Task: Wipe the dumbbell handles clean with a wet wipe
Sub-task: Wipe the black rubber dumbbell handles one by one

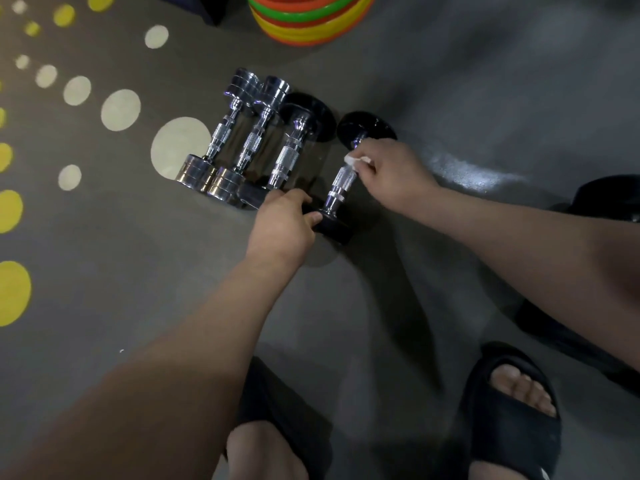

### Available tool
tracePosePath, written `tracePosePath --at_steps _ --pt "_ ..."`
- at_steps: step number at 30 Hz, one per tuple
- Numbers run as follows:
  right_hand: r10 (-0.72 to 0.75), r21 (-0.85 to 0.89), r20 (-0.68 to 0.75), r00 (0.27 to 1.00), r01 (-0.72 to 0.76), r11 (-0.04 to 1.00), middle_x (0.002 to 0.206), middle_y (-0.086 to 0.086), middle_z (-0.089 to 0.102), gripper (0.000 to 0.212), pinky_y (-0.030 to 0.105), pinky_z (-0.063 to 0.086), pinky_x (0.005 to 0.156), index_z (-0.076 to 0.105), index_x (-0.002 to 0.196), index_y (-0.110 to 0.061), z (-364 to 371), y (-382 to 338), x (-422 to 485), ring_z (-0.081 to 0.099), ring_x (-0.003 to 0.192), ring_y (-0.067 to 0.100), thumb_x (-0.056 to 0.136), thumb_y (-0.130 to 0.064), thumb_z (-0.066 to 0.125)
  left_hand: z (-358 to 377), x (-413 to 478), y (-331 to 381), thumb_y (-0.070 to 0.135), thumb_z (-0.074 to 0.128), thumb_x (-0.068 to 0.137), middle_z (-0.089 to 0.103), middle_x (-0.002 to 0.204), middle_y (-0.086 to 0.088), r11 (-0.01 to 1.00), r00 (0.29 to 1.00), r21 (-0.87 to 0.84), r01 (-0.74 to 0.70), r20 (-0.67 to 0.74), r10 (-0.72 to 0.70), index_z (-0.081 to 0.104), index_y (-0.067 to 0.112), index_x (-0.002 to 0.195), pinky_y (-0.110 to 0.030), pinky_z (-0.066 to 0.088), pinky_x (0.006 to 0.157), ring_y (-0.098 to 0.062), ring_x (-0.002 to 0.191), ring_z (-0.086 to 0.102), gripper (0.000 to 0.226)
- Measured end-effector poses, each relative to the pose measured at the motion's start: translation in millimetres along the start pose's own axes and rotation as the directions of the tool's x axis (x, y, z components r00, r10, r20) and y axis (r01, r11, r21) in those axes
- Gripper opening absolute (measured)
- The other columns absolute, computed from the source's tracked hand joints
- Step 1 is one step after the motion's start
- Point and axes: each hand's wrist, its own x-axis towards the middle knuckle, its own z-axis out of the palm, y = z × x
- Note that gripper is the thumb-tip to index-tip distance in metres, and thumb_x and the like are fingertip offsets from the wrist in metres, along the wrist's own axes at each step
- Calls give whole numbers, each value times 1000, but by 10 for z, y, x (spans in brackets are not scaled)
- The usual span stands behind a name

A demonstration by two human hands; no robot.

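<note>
your right grip (384, 168) pinches the wet wipe (353, 161) on the upper handle (343, 180) of the dumbbell (332, 199) on the floor (450, 98), which runs from 7 to 1 o'clock, so wipe toward 7 o'clock, where your left grip (284, 220) holds the near head (336, 227).

Grey floor (450, 81) carries yellow and cream dots (120, 109). Stacked discs (311, 19) run orange, green, yellow. Two chrome dumbbells (223, 135); two black-headed dumbbells (289, 157) with knurled silver handles (343, 181). White wipe (355, 161); black sandals (512, 410).
</note>
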Motion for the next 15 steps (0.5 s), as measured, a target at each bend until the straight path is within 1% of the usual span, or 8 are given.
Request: tracePosePath --at_steps 3,5,7,9,11,12,13,15 --pt "22 46 20 1000 -23 999 90 1 70 13 35 50 79 72 98 -20 -123 -94 -55 64 88 19 94 -28 63 -67 -46 17 34 60 99 53 132 -19 990 997 133 -54 59 46 60 12 133 -38 45 100 -38 119 55 40" --pt "55 59 57 997 -58 997 86 -5 69 10 30 49 78 73 96 -21 -265 -197 -119 64 85 14 93 -27 65 -164 -82 31 38 57 99 52 133 -21 974 993 215 -70 112 47 56 10 134 -43 46 103 -40 122 53 45" --pt "79 -6 141 987 -79 997 82 -8 66 9 24 45 74 72 94 -21 -446 -321 -162 64 84 13 92 -28 67 -317 -122 71 40 55 99 51 133 -22 946 984 305 -110 170 60 54 7 131 -44 47 102 -41 123 52 46" --pt "143 -13 223 964 -144 990 74 -9 64 9 17 46 63 70 91 -21 -669 -467 -173 64 69 10 86 -29 73 -521 -197 145 39 54 98 55 130 -22 904 972 388 -179 214 101 56 6 124 -42 49 97 -41 120 55 42" --pt "197 21 273 941 -211 977 68 -8 65 19 14 45 48 69 92 -20 -931 -653 -184 61 51 5 80 -26 82 -733 -326 223 36 54 95 59 126 -20 870 957 427 -247 248 150 58 8 118 -42 52 93 -40 116 58 36" --pt "206 24 289 935 -222 975 70 -5 66 23 16 48 47 69 93 -18 -1063 -744 -204 61 50 6 78 -25 85 -815 -398 253 34 53 95 59 124 -19 854 947 437 -282 271 174 58 8 115 -42 53 92 -39 114 59 33" --pt "209 8 299 931 -221 975 74 -1 69 25 21 52 50 69 93 -18 -1190 -828 -228 63 53 10 76 -24 86 -881 -466 277 33 52 95 60 123 -19 838 934 444 -317 299 195 58 9 115 -42 53 92 -38 113 60 32" --pt "207 -61 305 929 -198 978 82 3 72 21 34 60 61 67 92 -21 -1391 -962 -288 68 63 21 77 -23 83 -966 -582 280 33 50 96 59 123 -17 822 913 439 -362 346 217 58 8 117 -41 52 94 -36 114 59 33"
